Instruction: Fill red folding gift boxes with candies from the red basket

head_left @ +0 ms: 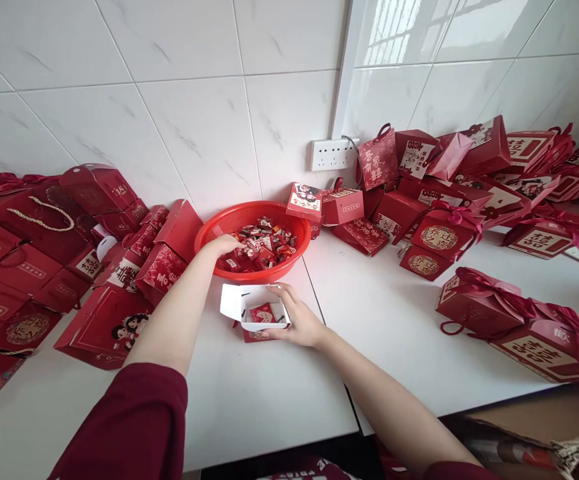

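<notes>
My left hand (225,247) reaches over the near left rim of a red plastic basket (209,230) and touches the wrapped candies (265,248) piled inside. Most of its fingers are hidden, so their grip does not show. In front of the basket, my right hand (297,317) is closed around the right side of a small gift box (258,335), with thumb at the near wall and fingers at the far one. White inside and red outside, the box stands upright with its flap (230,302) folded out to the left. A red wrapped piece (262,313) lies in it.
Red gift boxes (89,327) crowd the left of the white tabletop (249,407); more boxes (444,230) are heaped at the right. Two ribboned boxes (534,333) lie nearer. A power strip (333,155) sits on the tiled wall. A cardboard carton (544,417) is at the lower right.
</notes>
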Demonstrator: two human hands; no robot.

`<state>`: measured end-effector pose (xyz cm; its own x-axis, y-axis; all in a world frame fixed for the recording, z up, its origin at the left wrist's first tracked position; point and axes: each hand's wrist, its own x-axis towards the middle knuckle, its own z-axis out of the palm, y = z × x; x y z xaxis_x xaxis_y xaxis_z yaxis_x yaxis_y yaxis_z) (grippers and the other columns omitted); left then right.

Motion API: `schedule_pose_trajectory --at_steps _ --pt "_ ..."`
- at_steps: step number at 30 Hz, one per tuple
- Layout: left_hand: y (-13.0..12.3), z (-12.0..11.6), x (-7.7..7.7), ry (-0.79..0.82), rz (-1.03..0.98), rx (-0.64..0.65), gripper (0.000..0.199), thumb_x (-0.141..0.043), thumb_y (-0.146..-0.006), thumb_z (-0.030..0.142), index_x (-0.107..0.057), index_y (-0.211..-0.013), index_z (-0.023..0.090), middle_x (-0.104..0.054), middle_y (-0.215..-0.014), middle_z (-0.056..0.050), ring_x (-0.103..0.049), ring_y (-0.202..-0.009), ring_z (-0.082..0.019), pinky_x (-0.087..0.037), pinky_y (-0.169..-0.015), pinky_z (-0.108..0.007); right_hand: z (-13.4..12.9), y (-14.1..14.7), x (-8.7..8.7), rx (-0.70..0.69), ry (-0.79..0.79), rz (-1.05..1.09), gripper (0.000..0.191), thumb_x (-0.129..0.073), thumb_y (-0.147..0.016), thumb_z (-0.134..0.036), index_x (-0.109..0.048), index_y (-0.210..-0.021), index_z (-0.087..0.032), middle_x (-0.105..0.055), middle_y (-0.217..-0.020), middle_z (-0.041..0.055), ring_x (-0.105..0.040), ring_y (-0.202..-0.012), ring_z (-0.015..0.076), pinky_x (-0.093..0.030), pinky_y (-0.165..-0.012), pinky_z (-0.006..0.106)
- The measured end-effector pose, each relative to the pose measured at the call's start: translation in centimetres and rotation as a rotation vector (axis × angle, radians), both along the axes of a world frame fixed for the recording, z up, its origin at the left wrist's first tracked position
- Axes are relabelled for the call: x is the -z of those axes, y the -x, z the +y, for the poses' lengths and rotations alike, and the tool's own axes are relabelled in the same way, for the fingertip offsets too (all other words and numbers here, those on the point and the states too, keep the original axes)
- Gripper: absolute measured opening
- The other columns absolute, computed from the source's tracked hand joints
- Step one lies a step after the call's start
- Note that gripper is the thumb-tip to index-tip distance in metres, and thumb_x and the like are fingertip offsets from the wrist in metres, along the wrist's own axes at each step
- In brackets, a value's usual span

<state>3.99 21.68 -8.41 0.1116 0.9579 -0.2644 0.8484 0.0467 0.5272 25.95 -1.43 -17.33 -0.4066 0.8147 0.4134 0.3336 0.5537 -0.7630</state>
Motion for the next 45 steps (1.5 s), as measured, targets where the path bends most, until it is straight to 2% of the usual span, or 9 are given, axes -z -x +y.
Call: schedule_pose_trajectory --at_steps 11,17,21,24,30,33,37,42,45 --pt "0.1 -0.8 -0.3 -0.071 -0.362 -0.099 0.028 -0.065 -0.093 0.028 -0.061 -0.117 0.013 -0.066 -0.11 -0.007 -0.066 -0.09 -0.017 -0.058 -0.077 -0.034 -0.2 0.1 -0.1 -0.006 0.01 0.004 0.095 -0.08 -0.076 -0.055 -0.028 -0.151 -0.028 -0.034 -0.151 0.0134 -0.044 -0.138 0.0296 -0.042 -0.114 0.044" --pt "0.0 -1.1 -0.8 -0.205 -0.495 -0.056 0.047 -0.09 -0.06 0.021 -0.063 -0.098 0.016 -0.07 -0.093 -0.005 -0.064 -0.076 -0.017 -0.052 -0.072 -0.03 -0.2 0.2 0.3 0.009 0.009 -0.018 0.093 -0.079 -0.078 -0.055 -0.028 -0.151 -0.028 -0.033 -0.152 0.0141 -0.045 -0.138 0.03 -0.043 -0.113 0.044" --pt "-1.2 -2.4 -2.1 -0.355 -0.591 -0.039 0.04 -0.083 -0.068 0.024 -0.059 -0.099 0.017 -0.067 -0.1 -0.006 -0.063 -0.092 -0.017 -0.05 -0.083 -0.03 -0.2 0.2 0.6 0.015 -0.024 0.004 0.095 -0.079 -0.077 -0.055 -0.027 -0.152 -0.027 -0.034 -0.151 0.0145 -0.043 -0.139 0.0299 -0.042 -0.114 0.045" --pt "-2.0 -5.7 -3.8 -0.405 -0.653 0.05 0.039 -0.079 -0.072 0.026 -0.06 -0.105 0.019 -0.066 -0.106 -0.003 -0.062 -0.097 -0.017 -0.05 -0.086 -0.028 -0.3 0.2 0.7 0.017 -0.066 0.011 0.101 -0.08 -0.077 -0.056 -0.022 -0.154 -0.026 -0.036 -0.15 0.0157 -0.041 -0.141 0.0305 -0.041 -0.115 0.046" --pt "-1.2 -17.6 -6.1 -0.244 -0.585 0.468 0.028 -0.069 -0.084 0.029 -0.063 -0.11 0.02 -0.064 -0.101 -0.003 -0.062 -0.089 -0.015 -0.053 -0.083 -0.028 -0.9 0.4 -0.2 -0.025 -0.136 -0.078 0.105 -0.077 -0.078 -0.059 -0.016 -0.157 -0.025 -0.039 -0.15 0.0175 -0.041 -0.14 0.033 -0.041 -0.114 0.051" --pt "0.2 -21.1 -5.1 -0.207 -0.395 0.512 0.023 -0.064 -0.088 0.028 -0.066 -0.111 0.022 -0.068 -0.101 -0.001 -0.063 -0.091 -0.016 -0.053 -0.087 -0.031 -1.2 0.6 -0.4 -0.043 -0.137 -0.08 0.105 -0.077 -0.078 -0.06 -0.017 -0.156 -0.025 -0.039 -0.15 0.018 -0.042 -0.139 0.034 -0.043 -0.113 0.053" --pt "1.4 -22.0 -2.6 -0.304 -0.255 0.548 0.026 -0.056 -0.095 0.03 -0.069 -0.117 0.025 -0.069 -0.122 -0.003 -0.062 -0.115 -0.021 -0.047 -0.104 -0.036 -1.2 0.6 0.1 -0.043 -0.12 -0.059 0.111 -0.078 -0.078 -0.058 -0.009 -0.158 -0.025 -0.036 -0.152 0.0181 -0.04 -0.141 0.0327 -0.042 -0.115 0.052" --pt "1.7 -22.3 1.2 -0.395 -0.317 0.5 0.039 -0.055 -0.096 0.03 -0.056 -0.135 0.029 -0.06 -0.136 -0.005 -0.054 -0.127 -0.023 -0.043 -0.112 -0.041 -1.2 0.6 0.4 -0.043 -0.12 -0.052 0.113 -0.076 -0.078 -0.06 -0.005 -0.159 -0.027 -0.035 -0.153 0.0181 -0.038 -0.143 0.0336 -0.041 -0.114 0.053" --pt "1.9 -23.5 4.1 -0.457 -0.46 0.495 0.056 -0.056 -0.095 0.047 -0.044 -0.145 0.027 -0.048 -0.146 -0.011 -0.044 -0.138 -0.031 -0.037 -0.116 -0.05 -1.2 0.7 0.4 -0.052 -0.119 -0.061 0.115 -0.076 -0.077 -0.064 -0.006 -0.159 -0.026 -0.035 -0.152 0.0188 -0.039 -0.142 0.0345 -0.041 -0.114 0.054"
